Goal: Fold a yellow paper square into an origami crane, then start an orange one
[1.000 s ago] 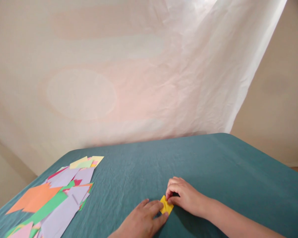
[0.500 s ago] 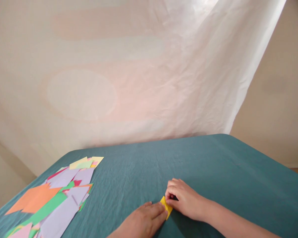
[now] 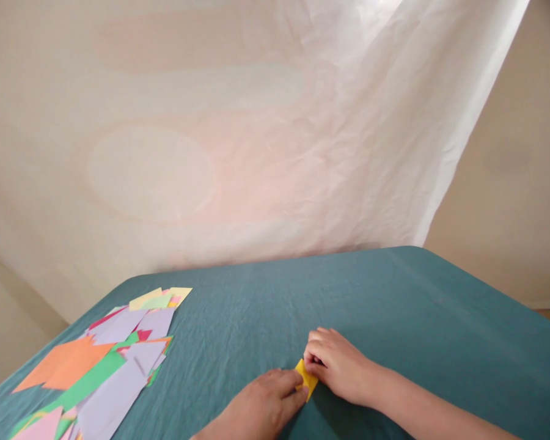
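Note:
A small folded yellow paper [image 3: 307, 379] lies on the teal tablecloth [image 3: 394, 305] near the front edge. My left hand [image 3: 261, 408] lies flat on the cloth with its fingertips pressing the paper's left side. My right hand [image 3: 341, 366] has its fingers curled and pinches the paper's upper right edge. Most of the paper is hidden under both hands.
A loose pile of coloured paper sheets [image 3: 96, 366], lilac, orange, green, pink and yellow, spreads over the table's left side. A creased white sheet [image 3: 211, 153] hangs behind the table. The table's far edge curves away at right.
Both hands have closed in on the yellow paper, which shows less and looks narrower than one second ago. The left hand slid slightly left and down.

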{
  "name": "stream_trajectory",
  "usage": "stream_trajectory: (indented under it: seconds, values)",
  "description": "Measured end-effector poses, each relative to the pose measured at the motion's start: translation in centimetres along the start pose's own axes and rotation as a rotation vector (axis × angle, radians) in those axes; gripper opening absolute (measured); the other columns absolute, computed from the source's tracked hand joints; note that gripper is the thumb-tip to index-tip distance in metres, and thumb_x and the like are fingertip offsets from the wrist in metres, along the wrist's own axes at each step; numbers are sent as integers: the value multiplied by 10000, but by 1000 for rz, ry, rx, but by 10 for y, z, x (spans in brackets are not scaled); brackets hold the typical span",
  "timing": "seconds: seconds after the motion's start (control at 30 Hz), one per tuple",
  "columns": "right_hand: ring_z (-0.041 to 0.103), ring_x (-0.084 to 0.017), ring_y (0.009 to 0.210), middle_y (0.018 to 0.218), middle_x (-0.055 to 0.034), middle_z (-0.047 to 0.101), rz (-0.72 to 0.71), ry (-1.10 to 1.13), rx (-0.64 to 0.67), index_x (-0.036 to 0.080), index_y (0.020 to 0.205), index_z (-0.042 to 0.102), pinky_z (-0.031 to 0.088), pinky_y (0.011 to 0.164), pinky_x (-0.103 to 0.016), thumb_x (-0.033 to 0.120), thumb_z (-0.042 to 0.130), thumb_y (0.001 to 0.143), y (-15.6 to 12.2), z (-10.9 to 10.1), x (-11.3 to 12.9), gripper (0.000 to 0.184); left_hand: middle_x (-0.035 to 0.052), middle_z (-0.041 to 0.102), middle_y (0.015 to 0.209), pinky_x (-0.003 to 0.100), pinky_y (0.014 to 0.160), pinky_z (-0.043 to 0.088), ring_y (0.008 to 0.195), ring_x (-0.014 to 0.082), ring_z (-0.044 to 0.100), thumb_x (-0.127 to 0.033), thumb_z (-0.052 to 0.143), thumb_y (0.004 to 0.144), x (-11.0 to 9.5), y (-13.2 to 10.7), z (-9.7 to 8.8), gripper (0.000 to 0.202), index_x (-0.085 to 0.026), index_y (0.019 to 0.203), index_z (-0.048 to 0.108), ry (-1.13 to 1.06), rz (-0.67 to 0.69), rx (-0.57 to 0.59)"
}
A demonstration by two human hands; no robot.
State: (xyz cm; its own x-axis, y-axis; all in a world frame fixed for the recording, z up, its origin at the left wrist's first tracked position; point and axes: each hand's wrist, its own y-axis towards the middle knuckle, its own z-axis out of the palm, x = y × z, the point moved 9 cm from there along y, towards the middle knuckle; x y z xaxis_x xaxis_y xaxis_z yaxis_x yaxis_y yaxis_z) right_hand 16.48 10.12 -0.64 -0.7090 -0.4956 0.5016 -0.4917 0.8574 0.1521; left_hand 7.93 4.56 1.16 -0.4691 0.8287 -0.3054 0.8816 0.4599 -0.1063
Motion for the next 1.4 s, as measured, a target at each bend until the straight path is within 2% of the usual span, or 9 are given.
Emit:
stream_trajectory:
  seconds: [0.1, 0.2, 0.33, 0.53, 0.73, 0.9, 1.07, 1.23, 1.4]
  values:
    - [520, -149, 811, 811, 9, 605, 28, 0, 10, 201, 761, 617, 307, 712, -265, 202, 609, 829, -1, 2, -2, 69, 62, 502, 1348, 370, 998, 406, 1174, 245, 517, -87, 500, 751, -1, -1, -3, 596, -256, 1318, 424, -9, 24, -35]
    - [520, -143, 793, 798, 15, 607, 57, 6, -6, 200, 754, 614, 308, 702, -256, 159, 633, 788, -1, 3, -5, 57, 41, 517, 1339, 366, 1014, 388, 1189, 226, 507, -78, 490, 742, -5, -1, -6, 611, -274, 1317, 422, -60, 66, -47]
    - [517, -127, 751, 760, 33, 606, 85, 53, -53, 200, 733, 597, 307, 684, -242, 95, 637, 728, 0, 2, -9, 112, 30, 541, 1315, 382, 1024, 376, 1192, 226, 501, -62, 494, 717, -7, -3, -14, 596, -272, 1274, 468, -94, 56, -53]
    - [515, -119, 720, 731, 36, 615, 131, 103, -68, 196, 700, 595, 309, 660, -232, 45, 610, 678, 0, 5, -14, 154, 8, 591, 1235, 321, 1020, 379, 1143, 166, 527, 18, 406, 760, -5, -7, -22, 591, -287, 1260, 486, -211, 35, -121]
    - [535, -127, 754, 752, 28, 623, 134, 92, -52, 197, 721, 607, 328, 694, -241, 76, 623, 696, 1, 4, -14, 124, 21, 565, 1268, 341, 1028, 369, 1172, 178, 495, 32, 405, 754, 2, -5, -18, 627, -289, 1287, 478, -238, 32, -139]
    - [541, -136, 767, 758, 24, 624, 124, 95, -47, 198, 726, 604, 335, 710, -251, 83, 620, 711, 0, 3, -12, 117, 10, 580, 1246, 307, 1016, 372, 1149, 161, 509, 37, 421, 767, 1, -5, -19, 604, -294, 1265, 502, -250, 47, -117]
    - [537, -132, 792, 778, 31, 617, 75, 110, -60, 198, 748, 604, 324, 722, -252, 114, 655, 735, -5, 2, -9, 99, -5, 544, 1298, 284, 1023, 367, 1184, 140, 487, 83, 383, 728, 3, -7, -20, 680, -301, 1280, 483, -281, 36, -105]
    - [526, -142, 792, 802, 28, 617, 2, 110, -40, 207, 760, 625, 315, 730, -263, 271, 746, 711, -8, 2, -6, 145, 10, 560, 1275, 275, 1002, 388, 1177, 147, 505, 43, 370, 795, 2, -8, -22, 582, -290, 1251, 512, -290, 46, -107]
    - [522, -141, 777, 801, 21, 620, -12, 97, -53, 207, 761, 634, 314, 720, -262, 266, 728, 729, -8, 0, -5, 115, 12, 580, 1237, 243, 945, 422, 1123, 151, 551, -8, 365, 850, -3, -9, -23, 502, -292, 1229, 532, -283, 55, -93]
